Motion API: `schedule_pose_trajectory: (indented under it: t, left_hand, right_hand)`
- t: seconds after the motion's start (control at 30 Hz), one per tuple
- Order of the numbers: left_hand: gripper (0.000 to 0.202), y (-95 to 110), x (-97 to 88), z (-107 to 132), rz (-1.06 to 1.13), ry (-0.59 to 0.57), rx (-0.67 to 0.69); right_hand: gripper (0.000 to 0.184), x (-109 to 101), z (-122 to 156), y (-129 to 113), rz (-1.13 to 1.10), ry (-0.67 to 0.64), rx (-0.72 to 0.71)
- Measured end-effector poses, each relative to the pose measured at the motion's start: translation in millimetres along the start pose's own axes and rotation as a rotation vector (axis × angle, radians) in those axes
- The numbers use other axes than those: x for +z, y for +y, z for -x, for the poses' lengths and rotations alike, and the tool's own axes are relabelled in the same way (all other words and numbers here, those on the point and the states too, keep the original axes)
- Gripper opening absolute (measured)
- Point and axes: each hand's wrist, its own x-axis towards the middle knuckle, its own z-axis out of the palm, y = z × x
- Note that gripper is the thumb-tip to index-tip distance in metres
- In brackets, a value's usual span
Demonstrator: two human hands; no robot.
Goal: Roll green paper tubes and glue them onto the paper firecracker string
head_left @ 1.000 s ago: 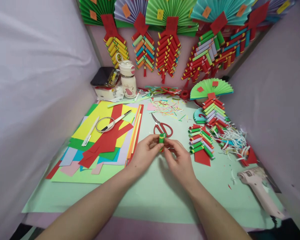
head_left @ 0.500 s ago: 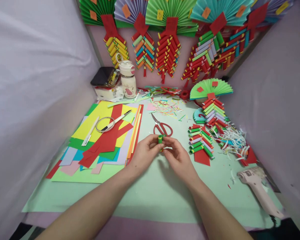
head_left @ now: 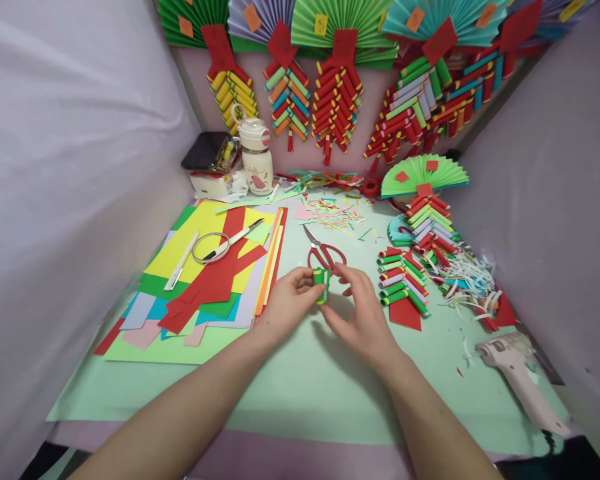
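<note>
A small green paper piece with yellow edges [head_left: 321, 280], partly rolled and with a white strip along it, is pinched between the thumb and fingers of my left hand [head_left: 296, 293]. Just right of it is my right hand [head_left: 359, 308], fingers spread apart, its thumb tip close to the paper's lower end. Whether that thumb touches the paper I cannot tell. Directly beyond my hands lie red-handled scissors [head_left: 325, 250], blades pointing away. A firecracker string of green, red and lilac paper rolls [head_left: 403, 280] on a red strip rests to the right.
Coloured paper sheets [head_left: 180, 220] are piled at left, bearing a roll of tape [head_left: 211, 248] and craft knives. A bottle [head_left: 257, 160] stands behind them. Paper scraps [head_left: 330, 212] lie at the back, shredded strips [head_left: 465, 273] and a glue gun [head_left: 520, 380] at right.
My right fingers have opened and moved apart from the roll. The green paper looks wider and less tightly rolled, with its white strip showing. My left hand keeps its grip.
</note>
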Motion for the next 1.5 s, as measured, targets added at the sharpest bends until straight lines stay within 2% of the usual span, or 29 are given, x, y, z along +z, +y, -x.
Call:
schedule_pose_trajectory:
  t: [0.1,0.23,0.4,0.7,1.0,1.27,1.5]
  left_hand:
    - [0.028,4,-1.6,1,0.152,-0.108,-0.199]
    - [0.031,7,-2.3,3,0.242,-0.243,-0.316]
    - [0.029,8,-3.7,3,0.255,-0.229,-0.323]
    - [0.028,5,-9.2,2,0.342,-0.347,-0.337]
    - [0.033,10,-10.2,2,0.357,-0.36,-0.354]
    - [0.03,11,-15.0,0,0.462,-0.424,-0.365]
    - [0.027,11,-16.7,0,0.597,-0.501,-0.419]
  right_hand:
    - [0.084,-4,-1,-1,0.107,-0.101,-0.138]
    - [0.089,-9,-2,-2,0.088,-0.196,-0.129]
    - [0.086,-10,-1,-4,0.03,-0.2,-0.085]
    - [0.083,-5,1,-2,-0.035,-0.158,-0.047]
    - [0.086,-3,1,-2,-0.079,-0.128,0.001]
    - [0.086,10,5,-3,-0.336,-0.073,0.113]
    - [0.089,13,4,-7,-0.542,-0.056,0.106]
